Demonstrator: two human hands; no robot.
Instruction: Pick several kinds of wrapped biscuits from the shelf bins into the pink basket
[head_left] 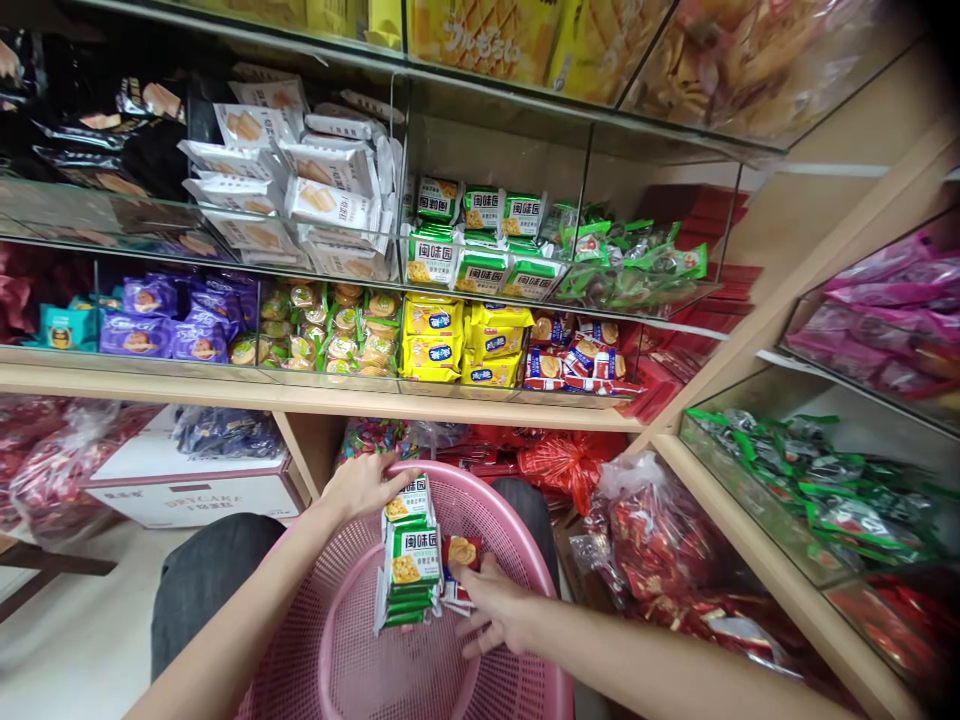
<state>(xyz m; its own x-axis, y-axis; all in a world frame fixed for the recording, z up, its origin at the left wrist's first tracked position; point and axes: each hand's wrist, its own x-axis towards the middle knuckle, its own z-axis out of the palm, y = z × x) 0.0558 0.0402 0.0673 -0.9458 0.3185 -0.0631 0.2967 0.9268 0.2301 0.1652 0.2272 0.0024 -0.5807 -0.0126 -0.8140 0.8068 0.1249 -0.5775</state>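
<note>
A pink plastic basket (517,510) stands between the person's knees, below the shelves. My left hand (360,490) is closed on its far left rim, with the thumb beside the packets. Inside, green-and-white snack packets (415,555) lie stacked against the far side. Just right of that stack, my right hand (491,605) grips a red-and-blue snack packet (460,550), thumb on its front. The other right-hand fingers are partly spread below, and part of the packet is hidden.
Clear-fronted shelf bins hold matching green-and-white packets (484,270), yellow packets (433,352), red-and-blue packets (577,355) and purple packets (139,330). A white carton (202,485) sits at lower left. Bagged red goods (660,520) lie to the right, beside a wooden shelf edge (750,500).
</note>
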